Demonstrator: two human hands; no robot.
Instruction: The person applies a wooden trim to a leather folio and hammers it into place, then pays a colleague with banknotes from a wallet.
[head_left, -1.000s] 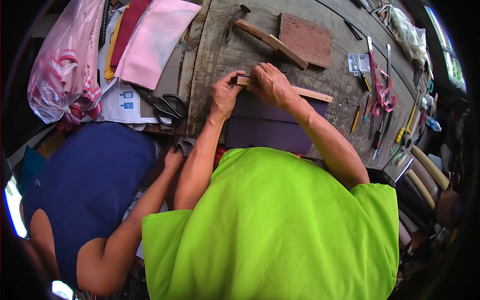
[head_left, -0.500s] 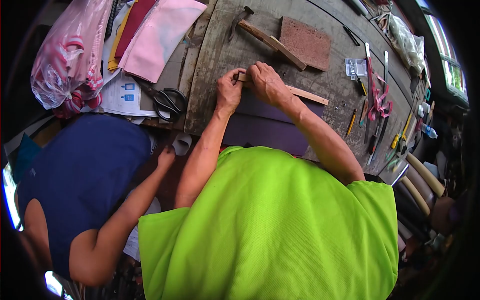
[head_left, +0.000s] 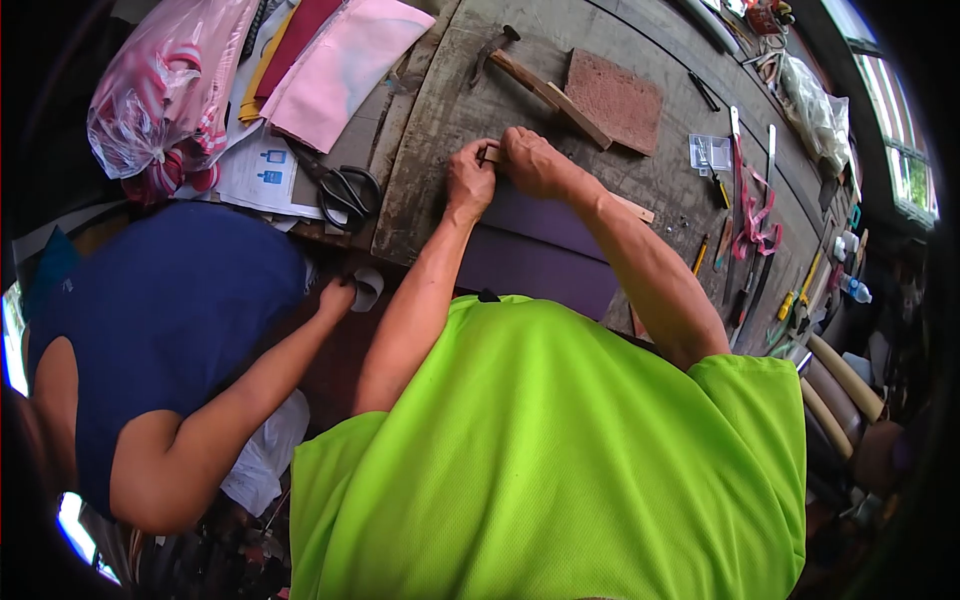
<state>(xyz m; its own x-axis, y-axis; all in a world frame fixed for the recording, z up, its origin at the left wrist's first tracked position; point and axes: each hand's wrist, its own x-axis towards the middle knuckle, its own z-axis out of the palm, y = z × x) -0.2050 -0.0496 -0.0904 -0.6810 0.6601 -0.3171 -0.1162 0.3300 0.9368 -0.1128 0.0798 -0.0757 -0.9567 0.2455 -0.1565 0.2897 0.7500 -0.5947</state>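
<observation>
Left hand [head_left: 469,182]: thumb and forefinger pinching near the end of the wood strip [head_left: 635,209]. Right hand [head_left: 537,165]: fingers curled over the strip, tips hidden, can't tell what they grip, if anything. Strip lies along the far edge of the purple sheet [head_left: 540,268], on the table [head_left: 425,165]; its middle is under my right hand, so I can't see contact there.

To do this well, I'd say: light, steady pinch on the end, just enough that it can't twist. Strip edge parallel to the sheet edge, checked at both ends, since my right forearm covers a lot. Right fingers should press straight down, not sideways, or the sheet could creep or wrinkle. Fingertips off the joint line. Hammer [head_left: 530,80] lies beyond my hands, beside the slab [head_left: 612,100], not in either hand.
</observation>
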